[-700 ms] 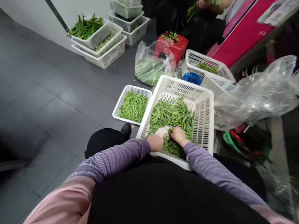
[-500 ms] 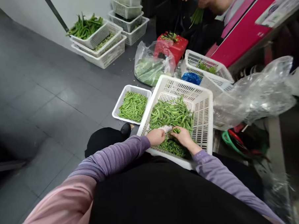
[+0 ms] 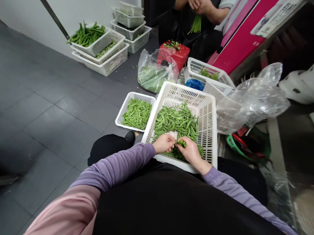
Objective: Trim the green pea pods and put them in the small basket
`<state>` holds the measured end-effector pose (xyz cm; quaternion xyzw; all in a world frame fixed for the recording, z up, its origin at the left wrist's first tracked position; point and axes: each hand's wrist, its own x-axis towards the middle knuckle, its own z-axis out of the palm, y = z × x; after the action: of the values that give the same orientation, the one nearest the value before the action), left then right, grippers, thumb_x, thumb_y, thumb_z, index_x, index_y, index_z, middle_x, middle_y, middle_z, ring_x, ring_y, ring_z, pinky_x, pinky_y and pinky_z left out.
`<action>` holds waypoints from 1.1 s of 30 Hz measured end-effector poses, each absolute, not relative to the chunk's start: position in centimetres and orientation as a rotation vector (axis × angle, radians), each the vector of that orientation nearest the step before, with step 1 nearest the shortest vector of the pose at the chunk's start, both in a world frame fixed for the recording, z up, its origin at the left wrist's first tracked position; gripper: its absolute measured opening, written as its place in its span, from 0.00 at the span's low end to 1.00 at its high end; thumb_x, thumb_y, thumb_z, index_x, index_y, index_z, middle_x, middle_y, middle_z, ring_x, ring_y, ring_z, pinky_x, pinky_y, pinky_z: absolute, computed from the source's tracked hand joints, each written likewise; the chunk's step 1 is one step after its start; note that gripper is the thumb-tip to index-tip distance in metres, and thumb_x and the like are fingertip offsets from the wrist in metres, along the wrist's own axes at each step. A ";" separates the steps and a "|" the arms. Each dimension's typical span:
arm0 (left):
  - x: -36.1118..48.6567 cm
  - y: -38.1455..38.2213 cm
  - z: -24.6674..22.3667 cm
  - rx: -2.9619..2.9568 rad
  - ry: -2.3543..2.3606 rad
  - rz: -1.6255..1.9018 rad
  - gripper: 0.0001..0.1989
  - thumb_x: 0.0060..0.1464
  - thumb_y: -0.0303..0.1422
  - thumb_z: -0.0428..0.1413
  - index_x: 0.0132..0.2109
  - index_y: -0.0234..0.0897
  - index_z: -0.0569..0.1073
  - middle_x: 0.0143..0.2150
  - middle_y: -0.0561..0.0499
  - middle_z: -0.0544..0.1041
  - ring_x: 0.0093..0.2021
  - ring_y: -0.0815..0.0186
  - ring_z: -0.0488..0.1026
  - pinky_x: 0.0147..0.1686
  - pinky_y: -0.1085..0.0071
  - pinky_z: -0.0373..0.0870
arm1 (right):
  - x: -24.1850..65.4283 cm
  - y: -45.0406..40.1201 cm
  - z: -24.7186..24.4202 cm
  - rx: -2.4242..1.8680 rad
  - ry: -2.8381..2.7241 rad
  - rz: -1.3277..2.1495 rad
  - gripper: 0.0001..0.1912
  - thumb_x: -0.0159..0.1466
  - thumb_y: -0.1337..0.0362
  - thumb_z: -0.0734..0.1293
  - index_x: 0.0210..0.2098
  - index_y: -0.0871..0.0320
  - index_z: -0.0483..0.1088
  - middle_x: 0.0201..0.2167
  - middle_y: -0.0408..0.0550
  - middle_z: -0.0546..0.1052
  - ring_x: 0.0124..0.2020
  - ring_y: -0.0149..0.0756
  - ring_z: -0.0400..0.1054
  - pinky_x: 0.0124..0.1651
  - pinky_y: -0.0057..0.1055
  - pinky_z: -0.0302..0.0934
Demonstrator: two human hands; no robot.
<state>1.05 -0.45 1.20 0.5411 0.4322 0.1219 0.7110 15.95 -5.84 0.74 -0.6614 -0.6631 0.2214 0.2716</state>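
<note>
In the head view, the only one, both of the person's hands are over the near part of a large white slotted plastic basket (image 3: 208, 128), close together and almost meeting at the fingertips. The right hand (image 3: 192, 151) has its fingers curled around a small clutch of green pea pods (image 3: 182, 143), which shows between thumb and forefinger. The left hand (image 3: 164, 143) has its thumb and forefinger drawn together just beside that clutch; whether a pod tip is pinched there is too small to tell. The relation that matters is this short gap: the held pods lie directly to the right of the left fingertips, at about the same height in the picture, inside the right hand's grasp. Their long axis seems to run roughly crosswise, toward the left hand, though the right fingers cover too much to be sure. Beyond both hands, farther from the body, a loose heap of pea pods (image 3: 176, 120) lies in the basket, its pods pointing many ways; neither hand is clearly nearer to it. Finer, darker green scraps (image 3: 176, 154) lie below the hands, at the basket's near end. Just beside the basket, on the left, a smaller white basket (image 3: 142, 95) on the floor holds more pods (image 3: 136, 114), nearer to the left hand than to the right.
</note>
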 end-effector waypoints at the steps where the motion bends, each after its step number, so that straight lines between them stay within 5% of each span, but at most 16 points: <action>1: 1.0 -0.5 1.2 1.204 0.951 0.273 0.04 0.52 0.27 0.47 0.31 0.30 0.64 0.21 0.56 0.67 0.14 0.78 0.61 0.14 0.81 0.60 | 15.8 -6.0 1.0 -1.784 -1.776 0.600 0.06 0.53 0.65 0.64 0.31 0.57 0.68 0.32 0.47 0.73 0.35 0.38 0.66 0.40 0.34 0.58; 6: 0.7 -0.5 0.6 1.415 1.001 0.126 0.05 0.53 0.27 0.46 0.32 0.31 0.65 0.23 0.53 0.70 0.18 0.77 0.64 0.20 0.79 0.64 | 15.2 -6.1 2.3 -1.722 -1.625 0.797 0.05 0.51 0.63 0.66 0.28 0.57 0.68 0.28 0.44 0.73 0.32 0.35 0.65 0.39 0.32 0.56; 11: -0.3 0.2 -0.9 1.972 1.128 -0.164 0.02 0.45 0.24 0.52 0.27 0.30 0.69 0.28 0.45 0.72 0.33 0.64 0.70 0.36 0.70 0.66 | 16.8 -5.0 2.9 -1.603 -1.133 0.945 0.08 0.48 0.62 0.69 0.26 0.58 0.67 0.25 0.42 0.70 0.27 0.30 0.62 0.33 0.28 0.54; 14: -0.6 0.5 -0.8 1.993 1.119 -0.072 0.10 0.42 0.24 0.54 0.37 0.30 0.70 0.37 0.43 0.72 0.38 0.62 0.69 0.41 0.69 0.65 | 17.9 -4.6 2.8 -1.515 -0.933 0.977 0.09 0.47 0.63 0.70 0.26 0.58 0.66 0.23 0.40 0.68 0.25 0.28 0.60 0.30 0.27 0.53; 17: -0.2 0.4 0.4 1.824 0.950 0.102 0.25 0.43 0.31 0.55 0.51 0.35 0.63 0.47 0.44 0.68 0.32 0.70 0.70 0.35 0.72 0.67 | 17.8 -4.9 2.6 -1.476 -0.883 1.048 0.09 0.46 0.64 0.70 0.26 0.58 0.67 0.23 0.39 0.67 0.24 0.27 0.59 0.30 0.26 0.53; 21: 0.5 -0.2 1.7 1.490 0.658 0.012 0.17 0.54 0.39 0.43 0.45 0.34 0.65 0.37 0.49 0.72 0.18 0.78 0.63 0.21 0.77 0.64 | 16.6 -5.6 2.2 -1.479 -0.860 1.120 0.10 0.46 0.62 0.70 0.26 0.58 0.66 0.22 0.39 0.67 0.23 0.28 0.60 0.29 0.27 0.54; 25: 0.3 -0.1 2.0 1.700 0.800 -0.016 0.13 0.54 0.34 0.41 0.34 0.33 0.68 0.25 0.52 0.70 0.19 0.75 0.64 0.23 0.77 0.64 | 17.4 -5.9 3.0 -1.652 -1.123 0.925 0.09 0.51 0.59 0.67 0.28 0.57 0.66 0.22 0.41 0.68 0.25 0.32 0.62 0.32 0.31 0.56; 28: -0.2 -0.3 1.9 2.143 0.879 -0.008 0.11 0.52 0.33 0.46 0.30 0.33 0.70 0.26 0.48 0.72 0.27 0.68 0.69 0.32 0.72 0.66 | 18.3 -5.7 4.2 -1.702 -1.700 0.603 0.06 0.54 0.62 0.64 0.31 0.56 0.68 0.31 0.47 0.71 0.35 0.38 0.64 0.40 0.34 0.56; 33: -0.3 -1.3 1.9 2.427 0.808 -0.043 0.12 0.52 0.33 0.46 0.31 0.34 0.72 0.31 0.43 0.74 0.33 0.62 0.71 0.37 0.68 0.64 | 17.1 -5.2 4.2 -1.531 -2.401 0.713 0.10 0.52 0.71 0.62 0.34 0.57 0.70 0.31 0.49 0.71 0.36 0.38 0.64 0.40 0.33 0.58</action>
<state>-0.34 -1.32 1.86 0.9086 0.3025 -0.0160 0.2876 17.12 -5.19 4.20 -0.5186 -0.8137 0.2416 0.1028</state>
